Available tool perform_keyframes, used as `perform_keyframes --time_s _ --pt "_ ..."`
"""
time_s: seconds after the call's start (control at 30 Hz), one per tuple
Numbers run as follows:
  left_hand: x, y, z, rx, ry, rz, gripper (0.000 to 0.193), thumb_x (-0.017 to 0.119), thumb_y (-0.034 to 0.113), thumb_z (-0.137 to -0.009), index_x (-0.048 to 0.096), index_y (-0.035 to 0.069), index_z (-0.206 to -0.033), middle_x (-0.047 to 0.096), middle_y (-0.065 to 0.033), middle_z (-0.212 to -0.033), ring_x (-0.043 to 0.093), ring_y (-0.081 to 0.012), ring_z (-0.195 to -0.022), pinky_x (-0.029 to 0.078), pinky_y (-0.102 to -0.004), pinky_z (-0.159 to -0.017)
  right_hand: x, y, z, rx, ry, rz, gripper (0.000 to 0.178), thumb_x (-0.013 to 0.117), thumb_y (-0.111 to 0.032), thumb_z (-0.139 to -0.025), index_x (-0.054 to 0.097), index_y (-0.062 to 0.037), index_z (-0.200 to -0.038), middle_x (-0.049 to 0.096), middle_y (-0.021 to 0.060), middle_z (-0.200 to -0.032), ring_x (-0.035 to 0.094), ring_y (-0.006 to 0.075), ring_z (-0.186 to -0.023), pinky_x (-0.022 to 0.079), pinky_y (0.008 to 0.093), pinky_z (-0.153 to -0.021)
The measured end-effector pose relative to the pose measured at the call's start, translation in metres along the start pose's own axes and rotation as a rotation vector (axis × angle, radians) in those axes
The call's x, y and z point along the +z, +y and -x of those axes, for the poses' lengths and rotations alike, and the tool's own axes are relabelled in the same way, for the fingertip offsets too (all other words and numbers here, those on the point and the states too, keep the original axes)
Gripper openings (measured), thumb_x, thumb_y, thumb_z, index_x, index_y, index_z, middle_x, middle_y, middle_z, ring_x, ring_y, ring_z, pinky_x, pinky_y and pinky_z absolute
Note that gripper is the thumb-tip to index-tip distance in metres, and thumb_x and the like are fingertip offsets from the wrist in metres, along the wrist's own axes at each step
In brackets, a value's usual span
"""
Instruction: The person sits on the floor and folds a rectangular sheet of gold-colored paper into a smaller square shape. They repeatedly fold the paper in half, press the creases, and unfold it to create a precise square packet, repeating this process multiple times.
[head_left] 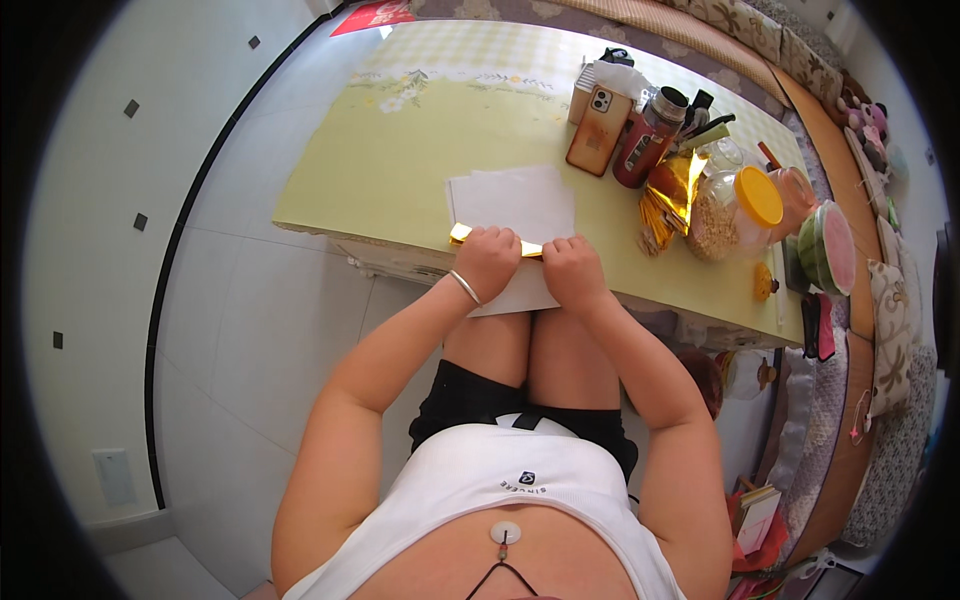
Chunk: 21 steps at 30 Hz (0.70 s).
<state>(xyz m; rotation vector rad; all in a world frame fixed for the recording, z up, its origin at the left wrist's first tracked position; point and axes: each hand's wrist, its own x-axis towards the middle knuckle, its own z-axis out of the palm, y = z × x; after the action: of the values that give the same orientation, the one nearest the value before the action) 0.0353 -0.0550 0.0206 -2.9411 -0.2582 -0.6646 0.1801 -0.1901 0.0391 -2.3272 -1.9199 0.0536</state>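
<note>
A narrow strip of folded gold foil paper [531, 249] lies across white paper sheets [515, 195] at the table's near edge. My left hand [488, 262] is closed over the strip's left part, with a gold end showing beyond it. Close beside it, my right hand [573, 268] grips the strip's right end. Both sets of fingers curl down, so the fingertips are hidden. Below my hands, part of a white sheet hangs over the table edge above my lap.
On the right of the table [390, 170] stand a phone [599, 128], a dark red bottle [650, 140], more gold foil paper [672, 195], a yellow-lidded jar [722, 220] and a cut watermelon [826, 248]. A sofa [830, 420] runs along the right side.
</note>
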Motion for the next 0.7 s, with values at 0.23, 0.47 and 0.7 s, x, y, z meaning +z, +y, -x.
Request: perform_keyframes --time_s 0.23,0.47,0.7 --pt "-0.029 -0.025 -0.002 -0.203 0.133 0.72 0.02 0.06 -0.007 -0.081 0.074 0.003 -0.09 0.074 -0.0112 -0.098 0.072 -0.0254 -0.083 0.058 -0.0337 -0.073 -0.01 0.019 0.027 -0.054 0.395 -0.348 0.076 0.081 -0.018 -0.074 0.05 -0.0093 -0.143 0.06 0.009 -0.139 0.049 0.0315 -0.136 0.029 0.0553 -0.118" --pt "-0.021 -0.087 -0.014 -0.359 -0.293 1.355 0.017 0.065 -0.003 -0.085 0.075 0.0 -0.097 0.071 -0.0143 -0.116 0.066 -0.0252 -0.112 0.05 -0.036 -0.103 0.0 0.044 0.032 -0.282 0.495 -0.179 0.028 0.069 -0.003 -0.076 0.072 -0.015 -0.101 0.067 0.0047 -0.13 0.056 0.0282 -0.129 0.037 0.0506 -0.115" --pt "-0.072 -0.01 -0.018 0.09 -0.106 0.633 0.034 0.081 0.026 -0.078 0.072 0.004 -0.102 0.071 -0.018 -0.106 0.065 -0.0369 -0.104 0.05 -0.0451 -0.096 0.0 -0.011 0.021 -0.292 0.512 0.019 0.008 0.062 -0.01 -0.072 0.055 -0.0114 -0.07 0.054 0.0038 -0.069 0.057 0.0237 -0.067 0.046 0.0367 -0.069"
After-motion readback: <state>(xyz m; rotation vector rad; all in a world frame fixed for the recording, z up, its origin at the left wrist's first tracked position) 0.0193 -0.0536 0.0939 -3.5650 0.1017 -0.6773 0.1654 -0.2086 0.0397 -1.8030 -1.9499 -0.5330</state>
